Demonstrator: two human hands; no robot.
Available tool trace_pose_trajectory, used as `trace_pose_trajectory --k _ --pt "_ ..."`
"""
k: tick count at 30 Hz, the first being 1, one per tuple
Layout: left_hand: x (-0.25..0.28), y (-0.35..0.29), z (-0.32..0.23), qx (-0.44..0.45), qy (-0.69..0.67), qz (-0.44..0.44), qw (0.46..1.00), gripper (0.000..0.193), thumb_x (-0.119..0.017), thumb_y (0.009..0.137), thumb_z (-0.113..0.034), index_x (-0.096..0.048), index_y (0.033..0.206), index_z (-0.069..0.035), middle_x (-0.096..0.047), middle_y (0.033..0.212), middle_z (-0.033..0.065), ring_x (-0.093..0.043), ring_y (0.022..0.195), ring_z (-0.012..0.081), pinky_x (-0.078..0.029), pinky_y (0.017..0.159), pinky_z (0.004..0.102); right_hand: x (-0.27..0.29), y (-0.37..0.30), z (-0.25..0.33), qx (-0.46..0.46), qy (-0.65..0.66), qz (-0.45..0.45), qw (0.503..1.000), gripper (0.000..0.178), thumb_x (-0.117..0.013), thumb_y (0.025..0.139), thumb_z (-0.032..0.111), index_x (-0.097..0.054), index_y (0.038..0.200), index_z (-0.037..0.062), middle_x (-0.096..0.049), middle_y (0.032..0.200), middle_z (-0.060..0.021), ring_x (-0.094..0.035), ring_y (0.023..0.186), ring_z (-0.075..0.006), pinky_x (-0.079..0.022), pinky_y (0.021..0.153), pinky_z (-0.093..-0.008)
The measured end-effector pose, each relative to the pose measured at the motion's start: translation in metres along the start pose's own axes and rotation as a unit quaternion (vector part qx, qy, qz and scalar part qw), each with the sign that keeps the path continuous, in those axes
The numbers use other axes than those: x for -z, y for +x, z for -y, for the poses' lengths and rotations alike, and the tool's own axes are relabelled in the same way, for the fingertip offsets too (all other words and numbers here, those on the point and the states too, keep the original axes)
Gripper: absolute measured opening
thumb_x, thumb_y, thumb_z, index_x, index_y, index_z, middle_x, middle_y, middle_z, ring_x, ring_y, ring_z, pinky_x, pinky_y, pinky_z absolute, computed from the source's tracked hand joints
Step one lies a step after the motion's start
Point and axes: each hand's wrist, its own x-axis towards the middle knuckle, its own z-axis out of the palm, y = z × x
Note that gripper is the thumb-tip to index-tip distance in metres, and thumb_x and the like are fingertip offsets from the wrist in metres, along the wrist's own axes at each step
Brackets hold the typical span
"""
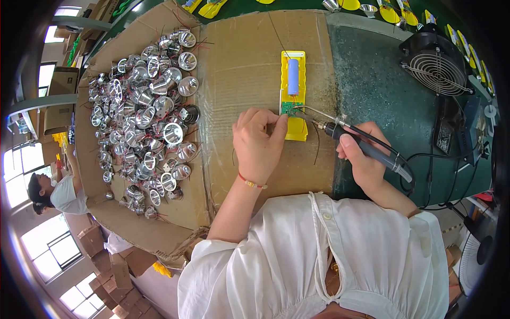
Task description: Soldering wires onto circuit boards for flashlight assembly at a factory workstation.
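A yellow plastic housing [302,69] lies on the cardboard in front of me. Inside it sit a blue cylindrical battery [292,77] and a small green circuit board [287,108] with thin wires. My right hand [366,154] grips a soldering iron [366,150], its tip pointing left at the board, with a thin metal tube alongside. My left hand [260,141] is at the board's left edge, thumb and forefinger pinched together. Whatever sits between those fingertips is too small to make out. Dark thin wires stick out near the housing's lower part.
A large cardboard box [186,212] full of silvery reflector cups [173,133] with red wires stands at left. A black fan with a wire grille [438,73] is at far right, near a cable-linked device [470,133]. More yellow housings [389,11] line the far edge. Another person [61,191] works at far left.
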Motion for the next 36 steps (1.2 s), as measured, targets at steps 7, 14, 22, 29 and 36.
trace_pose_trajectory --k 7,14,22,29,36 --pt "0.0 0.001 -0.001 0.018 0.007 0.008 1.0 0.015 -0.067 0.073 -0.013 -0.056 0.064 -0.007 -0.053 0.065 0.0033 -0.051 0.064 0.0211 -0.036 0.064 0.0333 -0.001 0.004 -0.003 -0.029 0.023 -0.004 0.999 0.013 -0.063 0.079 0.006 -0.052 0.083 -0.0001 -0.059 0.068 -0.0075 -0.057 0.058 -0.0085 -0.047 0.051 -0.0217" --pt "0.003 0.003 -0.001 0.013 -0.007 0.04 0.999 0.011 -0.068 0.074 -0.007 -0.061 0.071 0.001 -0.057 0.07 0.0065 -0.054 0.057 0.0131 -0.044 0.053 0.0253 -0.001 0.004 0.0 -0.026 0.021 -0.008 0.999 0.014 -0.063 0.08 0.007 -0.052 0.084 -0.0002 -0.059 0.068 -0.0077 -0.057 0.058 -0.0091 -0.048 0.052 -0.0223" --pt "0.002 0.004 -0.002 0.015 -0.025 0.019 0.999 0.013 -0.069 0.072 -0.007 -0.059 0.066 0.0 -0.055 0.066 0.0075 -0.053 0.053 0.016 -0.041 0.05 0.0275 0.007 -0.002 0.005 -0.018 0.025 -0.021 0.999 0.015 -0.062 0.081 0.008 -0.051 0.087 -0.0014 -0.06 0.07 -0.009 -0.057 0.059 -0.0107 -0.049 0.053 -0.0231" --pt "0.001 0.003 -0.001 0.009 -0.037 -0.002 0.999 0.014 -0.069 0.069 -0.006 -0.058 0.062 -0.001 -0.054 0.062 0.0083 -0.052 0.049 0.0192 -0.039 0.047 0.03 0.0 0.0 -0.005 -0.004 0.024 -0.01 1.0 0.015 -0.063 0.08 0.007 -0.053 0.086 -0.0018 -0.06 0.068 -0.008 -0.057 0.059 -0.0093 -0.048 0.052 -0.0221" --pt "0.0 0.004 -0.005 -0.001 -0.039 -0.004 0.999 0.014 -0.068 0.069 -0.005 -0.057 0.062 -0.001 -0.053 0.062 0.0081 -0.051 0.049 0.0186 -0.039 0.046 0.0297 0.001 0.002 -0.007 0.004 -0.026 0.019 0.999 0.012 -0.058 0.083 0.007 -0.051 0.088 -0.0008 -0.058 0.069 -0.0091 -0.056 0.058 -0.0107 -0.047 0.053 -0.0229"
